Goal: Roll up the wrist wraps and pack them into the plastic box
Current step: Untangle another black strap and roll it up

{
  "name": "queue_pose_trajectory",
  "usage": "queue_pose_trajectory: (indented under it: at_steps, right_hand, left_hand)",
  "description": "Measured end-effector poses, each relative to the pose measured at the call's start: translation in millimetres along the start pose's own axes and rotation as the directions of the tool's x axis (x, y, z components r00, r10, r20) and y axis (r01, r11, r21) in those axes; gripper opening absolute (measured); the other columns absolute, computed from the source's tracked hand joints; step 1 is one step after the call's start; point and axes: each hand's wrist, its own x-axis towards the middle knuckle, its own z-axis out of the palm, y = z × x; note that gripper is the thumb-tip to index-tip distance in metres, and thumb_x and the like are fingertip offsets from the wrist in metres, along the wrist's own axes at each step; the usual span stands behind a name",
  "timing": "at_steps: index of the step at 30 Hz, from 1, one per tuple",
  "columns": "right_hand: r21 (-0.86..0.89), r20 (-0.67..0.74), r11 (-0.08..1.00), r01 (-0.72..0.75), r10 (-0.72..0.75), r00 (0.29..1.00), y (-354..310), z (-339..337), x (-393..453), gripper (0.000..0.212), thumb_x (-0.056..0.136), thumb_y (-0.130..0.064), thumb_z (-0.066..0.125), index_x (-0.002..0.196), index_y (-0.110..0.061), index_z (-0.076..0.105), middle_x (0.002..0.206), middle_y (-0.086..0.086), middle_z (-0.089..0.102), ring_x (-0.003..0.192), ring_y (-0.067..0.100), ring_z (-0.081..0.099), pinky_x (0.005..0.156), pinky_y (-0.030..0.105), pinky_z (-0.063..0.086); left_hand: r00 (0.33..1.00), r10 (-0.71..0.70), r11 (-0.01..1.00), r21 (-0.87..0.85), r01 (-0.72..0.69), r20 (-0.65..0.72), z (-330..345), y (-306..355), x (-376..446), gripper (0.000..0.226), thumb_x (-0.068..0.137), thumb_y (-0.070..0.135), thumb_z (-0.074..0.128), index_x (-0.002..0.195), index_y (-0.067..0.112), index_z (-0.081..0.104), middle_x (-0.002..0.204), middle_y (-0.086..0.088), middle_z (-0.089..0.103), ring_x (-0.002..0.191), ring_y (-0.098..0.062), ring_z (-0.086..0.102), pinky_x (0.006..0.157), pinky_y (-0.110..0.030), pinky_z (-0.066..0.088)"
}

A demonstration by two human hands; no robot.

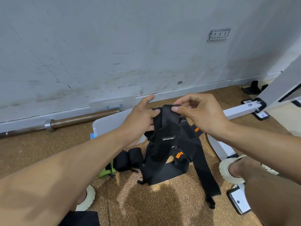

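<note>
Speckled brown cork flooring (146, 207) is seen below a scuffed grey wall (114, 54). Above it, the top fold of a black wrist wrap (167, 126) is pinched between the thumb and curled fingers of the right hand (202, 115), while its left edge is gripped by the thumb and lower fingers of the left hand (143, 116), whose index finger is held out straight. The wrap is hung down from both hands, and its tail is trailed onto the floor among other loose black straps (202, 162) marked with orange tabs. Two rolled black wraps (128, 159) and a green roll (105, 172) are laid side by side just left of the hanging tail. The white plastic box (107, 126) is set behind the left hand, and its lid (112, 103) is leaned against the wall. A barbell (65, 122) is laid along the skirting. White frame legs (241, 111) are placed to the right, and pale sandals (228, 170) are worn on both feet.
</note>
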Motion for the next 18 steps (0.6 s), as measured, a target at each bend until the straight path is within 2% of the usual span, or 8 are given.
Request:
queue_pose_trajectory:
  at_steps: [3, 8, 12, 15, 18]
  right_hand:
    - [0.017, -0.024, 1.000, -0.017, 0.017, 1.000, 1, 2, -1, 0.011, 0.083, -0.015, 0.084, 0.092, -0.011, 0.079, 0.086, 0.013, 0.077, 0.074, 0.017, 0.071, 0.079, 0.029, 0.060]
    - [0.016, -0.047, 0.998, -0.057, 0.058, 0.997, 3, 4, -1, 0.009, 0.083, -0.018, 0.085, 0.089, -0.015, 0.079, 0.079, 0.006, 0.077, 0.070, 0.014, 0.072, 0.073, 0.026, 0.060]
    - [0.037, -0.050, 0.994, -0.101, 0.103, 0.993, 5, 6, -2, 0.008, 0.083, -0.021, 0.086, 0.087, -0.020, 0.079, 0.074, 0.001, 0.077, 0.069, 0.014, 0.072, 0.070, 0.027, 0.057]
    - [0.063, -0.057, 0.989, -0.132, 0.136, 0.989, 5, 7, -1, 0.007, 0.083, -0.020, 0.085, 0.087, -0.019, 0.079, 0.076, 0.003, 0.078, 0.069, 0.017, 0.072, 0.075, 0.033, 0.060]
    - [0.070, -0.060, 0.989, -0.127, 0.131, 0.989, 4, 7, -2, 0.009, 0.082, -0.021, 0.086, 0.087, -0.019, 0.079, 0.077, 0.003, 0.077, 0.068, 0.015, 0.070, 0.073, 0.032, 0.059]
  left_hand:
    - [1.000, -0.013, 0.998, -0.054, 0.015, 0.022, 1, 0, -2, 0.059, 0.103, 0.014, 0.057, 0.155, 0.028, 0.034, 0.104, -0.007, 0.078, 0.092, -0.023, 0.077, 0.085, -0.038, 0.062]
    - [0.997, 0.053, 0.989, 0.134, -0.060, 0.053, 4, -7, -6, 0.096, 0.084, -0.001, 0.078, 0.158, 0.028, 0.025, 0.105, -0.005, 0.079, 0.095, -0.022, 0.077, 0.080, -0.034, 0.062]
    - [0.995, 0.094, 0.980, 0.174, -0.098, 0.035, 5, -11, -6, 0.092, 0.086, -0.003, 0.076, 0.157, 0.030, 0.029, 0.103, -0.005, 0.079, 0.094, -0.022, 0.077, 0.084, -0.037, 0.062]
    - [0.993, 0.116, 0.971, 0.207, -0.120, 0.030, 6, -11, -6, 0.084, 0.089, 0.000, 0.074, 0.155, 0.030, 0.031, 0.100, -0.003, 0.080, 0.090, -0.020, 0.077, 0.077, -0.033, 0.061]
    - [0.993, 0.115, 0.971, 0.210, -0.117, 0.021, 7, -12, -5, 0.078, 0.092, 0.003, 0.072, 0.154, 0.031, 0.032, 0.098, -0.003, 0.080, 0.087, -0.021, 0.077, 0.074, -0.032, 0.060]
